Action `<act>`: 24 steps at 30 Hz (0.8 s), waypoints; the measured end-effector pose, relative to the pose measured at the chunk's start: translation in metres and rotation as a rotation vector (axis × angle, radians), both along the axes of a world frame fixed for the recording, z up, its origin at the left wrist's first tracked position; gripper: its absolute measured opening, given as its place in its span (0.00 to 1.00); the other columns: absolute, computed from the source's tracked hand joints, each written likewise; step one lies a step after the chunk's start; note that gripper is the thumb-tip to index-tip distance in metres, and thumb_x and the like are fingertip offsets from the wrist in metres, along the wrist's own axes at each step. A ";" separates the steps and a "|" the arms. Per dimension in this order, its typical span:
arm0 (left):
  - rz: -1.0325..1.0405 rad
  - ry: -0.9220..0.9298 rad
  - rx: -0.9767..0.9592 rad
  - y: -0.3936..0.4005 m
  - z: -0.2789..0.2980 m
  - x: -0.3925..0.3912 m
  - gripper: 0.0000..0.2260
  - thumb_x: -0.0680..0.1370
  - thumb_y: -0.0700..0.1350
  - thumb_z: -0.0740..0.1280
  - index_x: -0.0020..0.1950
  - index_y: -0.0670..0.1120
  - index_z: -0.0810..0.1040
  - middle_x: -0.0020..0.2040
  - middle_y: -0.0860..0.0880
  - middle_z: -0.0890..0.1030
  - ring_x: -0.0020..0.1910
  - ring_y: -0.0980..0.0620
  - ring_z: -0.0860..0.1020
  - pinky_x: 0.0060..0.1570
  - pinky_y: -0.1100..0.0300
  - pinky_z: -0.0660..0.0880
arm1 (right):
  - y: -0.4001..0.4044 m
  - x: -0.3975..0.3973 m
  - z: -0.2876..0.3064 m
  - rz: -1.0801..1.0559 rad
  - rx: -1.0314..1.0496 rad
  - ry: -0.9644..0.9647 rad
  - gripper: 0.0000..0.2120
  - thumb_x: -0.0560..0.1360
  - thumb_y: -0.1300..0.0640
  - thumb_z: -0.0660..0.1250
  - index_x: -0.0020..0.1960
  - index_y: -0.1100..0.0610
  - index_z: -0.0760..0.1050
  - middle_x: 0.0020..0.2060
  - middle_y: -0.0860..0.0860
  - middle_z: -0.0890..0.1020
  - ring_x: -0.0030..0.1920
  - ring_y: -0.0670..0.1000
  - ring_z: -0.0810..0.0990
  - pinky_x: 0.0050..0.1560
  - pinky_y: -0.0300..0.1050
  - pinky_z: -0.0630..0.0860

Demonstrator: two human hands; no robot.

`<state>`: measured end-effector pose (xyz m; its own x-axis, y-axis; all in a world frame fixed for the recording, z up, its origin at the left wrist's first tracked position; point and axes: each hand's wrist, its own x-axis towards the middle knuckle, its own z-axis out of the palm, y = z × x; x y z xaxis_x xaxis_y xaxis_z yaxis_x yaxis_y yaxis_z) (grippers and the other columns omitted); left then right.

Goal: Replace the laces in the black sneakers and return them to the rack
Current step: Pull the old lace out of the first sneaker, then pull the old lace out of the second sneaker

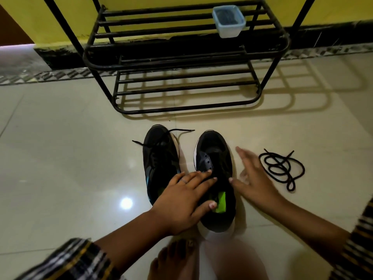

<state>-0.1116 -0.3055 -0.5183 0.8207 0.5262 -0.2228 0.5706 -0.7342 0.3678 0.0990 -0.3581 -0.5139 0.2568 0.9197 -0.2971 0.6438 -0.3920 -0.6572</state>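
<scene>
— Where are the sneakers?

— Both stand on the floor [60, 138] in front of the rack [181, 63], toes pointing at it. The left sneaker [159, 158] has a lace threaded in it, with two loose ends lying out over its toe. The right sneaker [217, 178] sits just beside it, and its eyelets show bare, with a green insole [221, 203] visible inside.

— What is your left hand doing?

— My left hand [185, 201] lies across the gap between the two sneakers. Its fingers [201, 176] are spread and fairly straight, resting on the throat of the right sneaker, with the thumb over the opening near the insole. I am pressing down rather than gripping.

— And the right?

— My right hand [252, 178] is on the far side of the right sneaker from the left sneaker, held open with fingers stretched out, and it has hold of nothing. It is blurred, so I cannot tell whether the thumb tip touches the sneaker's side.

— Where is the spare lace?

— The loose lace [282, 168] lies coiled on the floor beyond my right hand, still farther from the right sneaker, apart from my fingers.

— Anything on the rack?

— A clear plastic box [229, 22] sits on an upper shelf, above and behind the right sneaker. My bare foot [175, 259] is on the floor just behind the sneaker's heel.
</scene>
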 end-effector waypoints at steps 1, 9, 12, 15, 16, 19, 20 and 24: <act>0.048 -0.065 -0.001 0.000 -0.001 -0.002 0.31 0.76 0.66 0.41 0.76 0.55 0.57 0.77 0.55 0.57 0.76 0.53 0.52 0.74 0.49 0.52 | -0.001 -0.007 -0.005 0.026 -0.049 0.005 0.34 0.76 0.59 0.65 0.76 0.51 0.52 0.70 0.56 0.65 0.65 0.56 0.71 0.54 0.33 0.65; 0.461 -0.299 0.274 0.006 -0.006 -0.028 0.28 0.75 0.58 0.58 0.71 0.46 0.64 0.75 0.44 0.61 0.76 0.41 0.52 0.72 0.44 0.55 | 0.000 -0.025 0.004 0.252 -0.192 -0.163 0.38 0.77 0.46 0.61 0.77 0.52 0.41 0.74 0.54 0.61 0.68 0.55 0.68 0.62 0.45 0.69; 0.676 -0.286 0.116 0.005 -0.007 -0.037 0.34 0.75 0.57 0.63 0.76 0.47 0.54 0.77 0.46 0.48 0.75 0.41 0.53 0.72 0.45 0.56 | 0.006 -0.025 -0.008 0.256 -0.234 -0.258 0.36 0.77 0.56 0.58 0.77 0.53 0.40 0.70 0.59 0.64 0.61 0.60 0.74 0.53 0.48 0.72; 0.721 -0.298 0.006 -0.001 -0.007 -0.041 0.38 0.74 0.52 0.69 0.77 0.47 0.50 0.77 0.51 0.45 0.73 0.43 0.60 0.68 0.46 0.67 | 0.022 -0.012 -0.014 0.182 -0.236 -0.314 0.35 0.76 0.60 0.58 0.77 0.54 0.44 0.65 0.62 0.70 0.58 0.62 0.76 0.51 0.49 0.73; 0.738 -0.311 -0.035 -0.004 -0.006 -0.041 0.38 0.75 0.51 0.69 0.77 0.48 0.49 0.77 0.52 0.46 0.72 0.44 0.62 0.66 0.48 0.70 | 0.028 -0.006 -0.015 0.158 -0.241 -0.332 0.34 0.76 0.60 0.58 0.77 0.55 0.45 0.64 0.62 0.71 0.57 0.62 0.76 0.50 0.49 0.73; 0.778 -0.331 -0.144 -0.009 -0.006 -0.043 0.37 0.75 0.50 0.69 0.77 0.49 0.50 0.76 0.49 0.55 0.72 0.47 0.63 0.67 0.54 0.69 | 0.045 0.011 -0.012 0.045 -0.276 -0.313 0.33 0.75 0.61 0.58 0.76 0.53 0.48 0.60 0.62 0.74 0.54 0.64 0.77 0.43 0.51 0.73; 0.775 -0.335 -0.162 -0.010 -0.005 -0.043 0.36 0.75 0.49 0.69 0.77 0.49 0.51 0.76 0.49 0.57 0.72 0.47 0.63 0.67 0.55 0.67 | 0.050 0.016 -0.011 0.015 -0.271 -0.297 0.32 0.75 0.61 0.58 0.76 0.53 0.49 0.59 0.62 0.75 0.53 0.64 0.77 0.41 0.51 0.73; 0.735 -0.322 -0.163 -0.020 -0.003 -0.042 0.37 0.75 0.48 0.69 0.77 0.49 0.50 0.75 0.49 0.58 0.72 0.48 0.62 0.67 0.59 0.64 | 0.052 0.030 0.004 -0.085 -0.148 -0.283 0.31 0.74 0.61 0.62 0.73 0.56 0.55 0.62 0.64 0.71 0.56 0.66 0.75 0.50 0.54 0.74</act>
<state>-0.1539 -0.3250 -0.5208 0.3152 0.9363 -0.1547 0.7336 -0.1370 0.6657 0.1290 -0.3056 -0.5098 0.4224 0.8434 -0.3320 0.7537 -0.5303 -0.3883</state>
